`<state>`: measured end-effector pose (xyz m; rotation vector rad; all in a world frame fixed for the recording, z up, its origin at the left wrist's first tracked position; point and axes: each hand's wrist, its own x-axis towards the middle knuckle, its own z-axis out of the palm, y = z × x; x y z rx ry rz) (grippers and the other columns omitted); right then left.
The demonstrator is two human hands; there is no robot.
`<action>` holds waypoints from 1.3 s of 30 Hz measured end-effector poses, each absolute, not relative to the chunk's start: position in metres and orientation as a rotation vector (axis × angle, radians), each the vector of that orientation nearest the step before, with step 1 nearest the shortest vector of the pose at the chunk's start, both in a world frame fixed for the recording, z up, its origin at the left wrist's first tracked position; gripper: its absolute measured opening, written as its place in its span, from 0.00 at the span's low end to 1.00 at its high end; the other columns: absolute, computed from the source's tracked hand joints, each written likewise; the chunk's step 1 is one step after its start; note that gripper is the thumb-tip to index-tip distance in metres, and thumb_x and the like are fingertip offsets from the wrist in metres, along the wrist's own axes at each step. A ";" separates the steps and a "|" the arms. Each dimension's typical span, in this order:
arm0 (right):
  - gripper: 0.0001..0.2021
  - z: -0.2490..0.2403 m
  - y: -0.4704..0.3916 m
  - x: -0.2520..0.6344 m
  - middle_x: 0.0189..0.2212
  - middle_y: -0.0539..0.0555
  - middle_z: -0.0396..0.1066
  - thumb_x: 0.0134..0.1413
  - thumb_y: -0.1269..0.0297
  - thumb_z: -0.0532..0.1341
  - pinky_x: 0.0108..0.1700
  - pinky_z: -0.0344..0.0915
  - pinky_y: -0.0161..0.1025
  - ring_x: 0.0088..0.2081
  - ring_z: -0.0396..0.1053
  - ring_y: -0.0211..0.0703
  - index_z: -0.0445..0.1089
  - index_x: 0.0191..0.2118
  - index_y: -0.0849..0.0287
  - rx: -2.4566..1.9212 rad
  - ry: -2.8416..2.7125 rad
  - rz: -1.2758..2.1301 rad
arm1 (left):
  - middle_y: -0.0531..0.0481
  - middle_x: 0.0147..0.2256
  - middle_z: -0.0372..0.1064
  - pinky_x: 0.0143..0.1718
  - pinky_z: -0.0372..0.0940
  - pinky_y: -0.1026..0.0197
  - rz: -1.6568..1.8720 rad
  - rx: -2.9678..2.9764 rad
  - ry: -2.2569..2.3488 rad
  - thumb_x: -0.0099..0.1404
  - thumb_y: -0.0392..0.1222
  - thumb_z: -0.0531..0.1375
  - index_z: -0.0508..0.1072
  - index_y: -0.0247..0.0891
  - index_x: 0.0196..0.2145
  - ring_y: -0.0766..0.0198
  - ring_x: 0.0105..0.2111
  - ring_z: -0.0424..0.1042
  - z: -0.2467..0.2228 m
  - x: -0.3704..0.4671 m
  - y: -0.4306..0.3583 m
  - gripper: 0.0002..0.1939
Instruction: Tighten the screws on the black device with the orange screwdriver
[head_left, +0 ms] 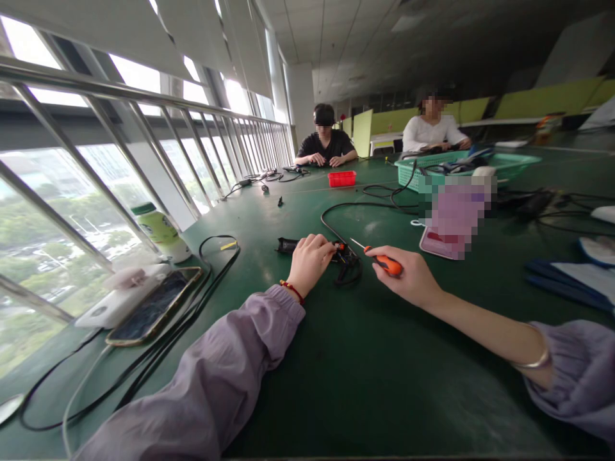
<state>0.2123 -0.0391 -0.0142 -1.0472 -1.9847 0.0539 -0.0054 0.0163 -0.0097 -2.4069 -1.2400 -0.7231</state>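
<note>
I'm gripping black device (346,258) with left hand (311,259), holding orange screwdriver (389,265) in right hand (408,275) just right of device; red basket (342,181) sitting beyond device.

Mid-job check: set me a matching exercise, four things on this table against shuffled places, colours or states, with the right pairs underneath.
Column one
1. Screwdriver
2. Black device
3. Small basket
4. Bottle

Column two
A. Bright red
B. Touched by the left hand
C. Topped with a green cap
D. Held in the right hand

Right pairs: 1-D, 2-B, 3-A, 4-C
</note>
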 end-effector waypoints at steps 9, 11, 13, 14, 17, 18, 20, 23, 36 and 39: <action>0.12 -0.012 -0.044 0.210 0.39 0.54 0.72 0.53 0.67 0.55 0.39 0.65 0.38 0.36 0.71 0.43 0.64 0.44 0.55 -1.025 -1.927 0.062 | 0.48 0.37 0.66 0.39 0.57 0.57 -0.648 -2.391 -1.186 0.66 0.42 0.51 0.73 0.42 0.35 0.61 0.38 0.62 -0.014 -0.005 0.018 0.11; 0.12 -0.013 -0.044 0.210 0.38 0.54 0.72 0.52 0.67 0.55 0.37 0.66 0.38 0.34 0.71 0.42 0.63 0.45 0.55 -1.030 -1.921 0.082 | 0.46 0.38 0.66 0.40 0.57 0.55 -0.606 -2.366 -1.165 0.66 0.42 0.51 0.73 0.41 0.35 0.59 0.39 0.62 -0.012 -0.005 0.016 0.11; 0.12 -0.015 -0.045 0.210 0.37 0.53 0.72 0.52 0.66 0.56 0.36 0.65 0.38 0.33 0.71 0.42 0.62 0.44 0.55 -1.025 -1.903 0.095 | 0.45 0.40 0.66 0.42 0.57 0.54 -0.564 -2.377 -1.123 0.66 0.41 0.51 0.73 0.41 0.37 0.57 0.41 0.62 -0.010 -0.007 0.013 0.11; 0.12 -0.015 -0.046 0.210 0.36 0.53 0.71 0.52 0.66 0.56 0.36 0.65 0.38 0.33 0.71 0.42 0.62 0.43 0.55 -1.018 -1.893 0.099 | 0.45 0.41 0.66 0.43 0.57 0.53 -0.544 -2.400 -1.090 0.65 0.41 0.52 0.73 0.42 0.38 0.57 0.42 0.62 -0.008 -0.009 0.012 0.11; 0.09 -0.014 -0.048 0.209 0.33 0.52 0.70 0.51 0.65 0.56 0.34 0.65 0.37 0.32 0.70 0.41 0.62 0.40 0.55 -0.990 -1.878 0.117 | 0.45 0.47 0.64 0.49 0.56 0.52 -0.572 -2.459 -1.053 0.65 0.42 0.52 0.71 0.42 0.43 0.56 0.47 0.61 -0.006 -0.018 0.013 0.12; 0.08 -0.014 -0.049 0.209 0.33 0.52 0.70 0.51 0.65 0.56 0.33 0.65 0.36 0.31 0.70 0.41 0.61 0.40 0.55 -0.979 -1.881 0.128 | 0.45 0.49 0.63 0.51 0.56 0.52 -0.616 -2.455 -1.085 0.64 0.43 0.53 0.69 0.42 0.46 0.56 0.48 0.61 -0.006 -0.022 0.016 0.14; 0.07 -0.012 -0.050 0.208 0.31 0.51 0.70 0.52 0.65 0.56 0.32 0.64 0.35 0.29 0.69 0.39 0.61 0.38 0.55 -0.958 -1.893 0.148 | 0.43 0.53 0.60 0.55 0.53 0.52 -0.727 -2.411 -1.211 0.62 0.47 0.55 0.64 0.39 0.53 0.55 0.52 0.59 -0.009 -0.032 0.022 0.22; 0.05 -0.011 -0.051 0.208 0.30 0.50 0.69 0.52 0.65 0.55 0.30 0.63 0.34 0.27 0.67 0.37 0.62 0.37 0.55 -0.938 -1.926 0.166 | 0.41 0.55 0.59 0.60 0.46 0.47 -0.734 -2.405 -1.409 0.61 0.55 0.55 0.60 0.35 0.56 0.53 0.55 0.56 -0.016 -0.045 0.032 0.30; 0.06 -0.013 -0.049 0.208 0.30 0.50 0.70 0.52 0.64 0.55 0.31 0.62 0.34 0.27 0.67 0.37 0.63 0.37 0.56 -0.975 -1.970 0.218 | 0.45 0.47 0.65 0.54 0.53 0.51 -0.725 -2.437 -1.526 0.60 0.59 0.54 0.65 0.38 0.49 0.54 0.49 0.59 -0.021 -0.049 0.034 0.26; 0.06 -0.013 -0.048 0.208 0.25 0.48 0.66 0.55 0.62 0.53 0.27 0.60 0.33 0.22 0.63 0.34 0.63 0.37 0.57 -0.963 -1.931 0.340 | 0.46 0.42 0.66 0.52 0.54 0.51 -0.715 -2.418 -1.519 0.58 0.60 0.55 0.67 0.38 0.45 0.54 0.46 0.61 -0.020 -0.050 0.034 0.25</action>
